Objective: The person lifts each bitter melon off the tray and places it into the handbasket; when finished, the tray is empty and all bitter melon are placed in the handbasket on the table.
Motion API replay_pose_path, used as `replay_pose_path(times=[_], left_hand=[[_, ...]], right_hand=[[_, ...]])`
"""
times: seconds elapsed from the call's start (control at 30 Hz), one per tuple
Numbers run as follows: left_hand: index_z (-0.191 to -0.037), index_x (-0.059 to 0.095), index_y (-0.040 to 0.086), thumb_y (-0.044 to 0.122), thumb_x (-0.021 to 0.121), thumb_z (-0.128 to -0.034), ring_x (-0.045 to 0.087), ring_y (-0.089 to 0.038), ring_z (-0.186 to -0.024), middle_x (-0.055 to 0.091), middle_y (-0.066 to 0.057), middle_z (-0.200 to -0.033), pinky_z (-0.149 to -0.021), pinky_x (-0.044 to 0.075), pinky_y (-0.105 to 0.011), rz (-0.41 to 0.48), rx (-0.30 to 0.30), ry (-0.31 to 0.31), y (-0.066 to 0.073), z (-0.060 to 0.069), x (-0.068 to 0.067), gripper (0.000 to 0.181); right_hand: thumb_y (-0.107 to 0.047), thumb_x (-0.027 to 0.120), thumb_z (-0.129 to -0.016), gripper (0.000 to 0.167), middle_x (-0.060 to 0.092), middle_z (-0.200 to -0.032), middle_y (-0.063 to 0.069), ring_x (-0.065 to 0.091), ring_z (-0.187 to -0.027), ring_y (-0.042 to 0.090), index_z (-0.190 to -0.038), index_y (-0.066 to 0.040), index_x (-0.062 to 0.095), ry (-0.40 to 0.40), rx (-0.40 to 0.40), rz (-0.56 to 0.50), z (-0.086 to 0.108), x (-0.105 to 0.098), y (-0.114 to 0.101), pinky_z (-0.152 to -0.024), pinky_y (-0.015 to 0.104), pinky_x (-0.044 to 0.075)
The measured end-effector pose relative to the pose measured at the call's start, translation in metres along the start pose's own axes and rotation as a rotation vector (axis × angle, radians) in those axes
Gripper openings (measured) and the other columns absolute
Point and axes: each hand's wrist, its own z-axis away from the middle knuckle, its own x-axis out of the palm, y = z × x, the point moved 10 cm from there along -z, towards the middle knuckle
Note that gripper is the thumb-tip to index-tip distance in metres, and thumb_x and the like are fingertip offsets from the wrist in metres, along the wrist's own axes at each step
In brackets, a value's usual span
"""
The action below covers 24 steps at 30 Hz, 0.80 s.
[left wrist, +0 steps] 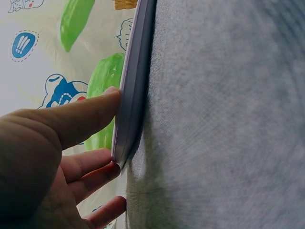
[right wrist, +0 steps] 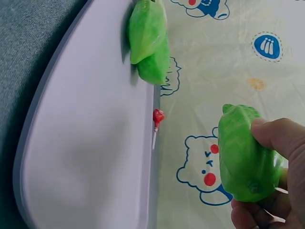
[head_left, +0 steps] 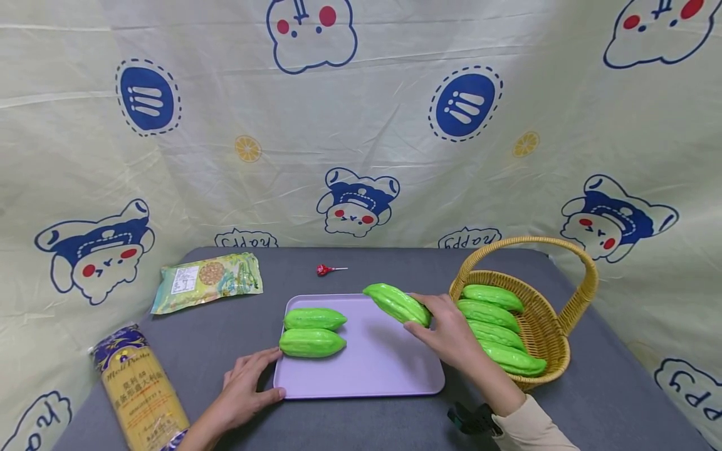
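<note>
The right hand (head_left: 448, 332) pinches a green ridged vegetable (head_left: 397, 304) between thumb and fingers, above the right part of the lilac tray (head_left: 389, 376); in the right wrist view the vegetable (right wrist: 245, 152) hangs clear of the tray (right wrist: 76, 143). Two like vegetables (head_left: 314, 318) (head_left: 312, 343) lie side by side at the tray's left end. The left hand (head_left: 242, 388) touches the tray's left edge; the left wrist view has its thumb and fingertips against the rim (left wrist: 128, 95), fingers loosely bent. Several more green vegetables (head_left: 491, 313) lie in the wicker basket (head_left: 555, 351).
A red lollipop (head_left: 323, 270) lies behind the tray. Two packages, a green one (head_left: 211, 282) and a yellow one (head_left: 141, 388), lie at the left. The basket's tall handle (head_left: 586, 282) arches at the right. A printed cloth (head_left: 361, 125) hangs behind the table.
</note>
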Motion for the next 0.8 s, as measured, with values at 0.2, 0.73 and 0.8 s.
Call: replay_pose_path(times=[0.2,0.73,0.8], left_hand=[[-0.129,0.056,0.014,0.030,0.078,-0.0730,0.039,-0.031,-0.123,0.052,-0.006,-0.138,-0.094,0.023,-0.055,-0.002,-0.008,-0.006,-0.001,0.000,0.000,0.062],[-0.129,0.056,0.014,0.031,0.078,-0.0734,0.039,-0.031,-0.124,0.051,-0.006,-0.138,-0.095,0.023,-0.056,-0.005,-0.005,-0.012,-0.001,0.000,0.000,0.062],[-0.129,0.056,0.014,0.031,0.078,-0.0734,0.039,-0.031,-0.124,0.051,-0.006,-0.138,-0.094,0.023,-0.056,-0.006,-0.005,-0.012,-0.001,0.000,0.001,0.062]], right_hand=[[-0.027,0.076,-0.078,0.054,0.066,-0.113,0.009,0.051,-0.091,0.016,-0.126,-0.009,0.060,-0.019,0.018,0.007,0.008,-0.011,0.002,-0.069,0.031,0.038],[-0.020,0.080,-0.073,0.054,0.064,-0.114,0.011,0.056,-0.105,0.027,-0.121,-0.006,0.061,0.079,-0.032,0.061,0.034,-0.057,0.013,-0.079,0.042,0.043],[-0.020,0.081,-0.070,0.054,0.066,-0.112,0.009,0.056,-0.101,0.023,-0.120,-0.007,0.062,0.111,-0.050,0.083,0.038,-0.064,0.014,-0.077,0.038,0.042]])
